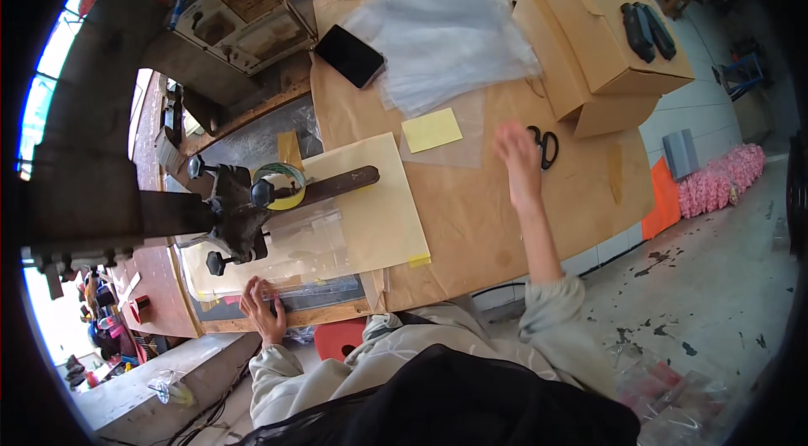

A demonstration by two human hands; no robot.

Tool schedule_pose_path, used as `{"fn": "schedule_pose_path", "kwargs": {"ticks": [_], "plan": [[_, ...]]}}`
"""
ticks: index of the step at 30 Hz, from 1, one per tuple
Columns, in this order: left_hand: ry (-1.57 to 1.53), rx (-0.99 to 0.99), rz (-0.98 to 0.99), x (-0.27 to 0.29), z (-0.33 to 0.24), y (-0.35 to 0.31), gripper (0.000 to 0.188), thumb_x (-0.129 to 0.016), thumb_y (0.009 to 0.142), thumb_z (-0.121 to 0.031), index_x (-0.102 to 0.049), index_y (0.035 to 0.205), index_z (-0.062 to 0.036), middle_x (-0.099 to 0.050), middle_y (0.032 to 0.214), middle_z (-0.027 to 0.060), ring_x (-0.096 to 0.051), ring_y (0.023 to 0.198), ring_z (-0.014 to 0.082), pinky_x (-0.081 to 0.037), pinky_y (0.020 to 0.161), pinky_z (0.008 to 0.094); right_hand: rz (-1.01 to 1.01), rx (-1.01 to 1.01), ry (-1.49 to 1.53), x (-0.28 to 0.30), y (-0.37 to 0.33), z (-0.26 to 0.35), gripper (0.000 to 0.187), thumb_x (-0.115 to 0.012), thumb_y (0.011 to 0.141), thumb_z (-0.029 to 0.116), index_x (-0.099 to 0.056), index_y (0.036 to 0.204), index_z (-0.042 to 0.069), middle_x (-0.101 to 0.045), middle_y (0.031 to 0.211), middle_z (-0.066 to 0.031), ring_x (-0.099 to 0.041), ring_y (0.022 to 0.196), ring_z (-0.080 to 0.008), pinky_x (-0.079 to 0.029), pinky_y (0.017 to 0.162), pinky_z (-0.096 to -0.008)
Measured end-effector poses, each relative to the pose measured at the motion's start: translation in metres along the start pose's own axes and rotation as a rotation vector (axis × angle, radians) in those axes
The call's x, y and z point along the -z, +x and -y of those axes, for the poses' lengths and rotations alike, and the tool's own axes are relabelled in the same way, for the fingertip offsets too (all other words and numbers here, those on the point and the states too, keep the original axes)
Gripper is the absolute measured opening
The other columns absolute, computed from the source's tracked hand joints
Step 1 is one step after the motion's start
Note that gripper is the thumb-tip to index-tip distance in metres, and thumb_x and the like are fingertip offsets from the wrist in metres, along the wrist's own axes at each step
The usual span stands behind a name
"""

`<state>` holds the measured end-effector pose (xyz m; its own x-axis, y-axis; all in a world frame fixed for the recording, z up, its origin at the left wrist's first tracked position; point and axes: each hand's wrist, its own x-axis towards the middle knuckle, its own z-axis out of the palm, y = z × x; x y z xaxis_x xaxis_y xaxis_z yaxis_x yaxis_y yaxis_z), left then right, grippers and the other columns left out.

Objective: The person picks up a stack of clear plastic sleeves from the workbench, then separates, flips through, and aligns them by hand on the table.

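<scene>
My left hand (263, 309) rests with fingers apart at the front edge of the machine bed, beside a clear plastic sheet (311, 240) lying on a cream board (383, 219). Over the sheet reaches the machine's dark metal arm (341, 188), with black knobs and a roll of tape (286, 180) on it. My right hand (519, 161) is raised over the brown-covered table, slightly blurred, its fingers stretched out and nothing visible in it. Just right of it lie black-handled scissors (549, 149). A yellow paper slip (432, 130) lies on a clear sheet to its left.
A heap of clear plastic bags (446, 34) covers the far table beside a black phone (350, 56). Cardboard boxes (606, 34) stand at the right, with a black stapler-like tool (648, 31) on top. The machine's heavy body (84, 185) fills the left. A red stool (338, 337) is below.
</scene>
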<state>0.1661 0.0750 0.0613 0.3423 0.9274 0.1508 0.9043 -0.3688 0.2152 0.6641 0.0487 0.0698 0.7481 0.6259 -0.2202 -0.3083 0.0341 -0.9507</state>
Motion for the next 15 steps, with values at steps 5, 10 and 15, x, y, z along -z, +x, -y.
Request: {"fn": "schedule_pose_path", "kwargs": {"ticks": [5,10,15], "plan": [[0.145,0.015,-0.022,-0.002,-0.009,-0.001,0.05,-0.05,0.073,-0.024,-0.041,0.118,-0.0056,-0.038,0.123,0.0172,-0.034,0.114,0.0341,-0.021,0.095,0.0453,-0.22,-0.007,0.333,-0.027,0.111,-0.005,0.013,-0.056,0.079,0.005,-0.049,0.09,0.006,-0.049,0.083,-0.0033,-0.049,0.082,-0.0139,-0.041,0.081,-0.0331],[0.367,0.187,-0.362,-0.015,-0.011,-0.014,0.045,-0.041,0.084,-0.035,-0.041,0.119,-0.0064,-0.038,0.124,0.016,-0.035,0.114,0.0324,-0.022,0.094,0.0461,-0.217,-0.214,0.489,-0.028,0.156,0.006,0.021,-0.063,0.073,0.006,-0.049,0.089,0.007,-0.047,0.08,-0.0036,-0.047,0.077,-0.0156,-0.042,0.074,-0.0353],[0.39,0.432,-0.773,-0.026,-0.077,-0.021,0.042,-0.042,0.087,-0.036,-0.047,0.107,0.0008,-0.042,0.114,0.0138,-0.042,0.106,0.0298,-0.033,0.087,0.043,-0.03,-0.501,0.531,-0.039,0.188,0.017,0.026,-0.066,0.07,0.009,-0.049,0.09,0.007,-0.047,0.083,-0.0054,-0.047,0.076,-0.0172,-0.041,0.069,-0.0335]]}}
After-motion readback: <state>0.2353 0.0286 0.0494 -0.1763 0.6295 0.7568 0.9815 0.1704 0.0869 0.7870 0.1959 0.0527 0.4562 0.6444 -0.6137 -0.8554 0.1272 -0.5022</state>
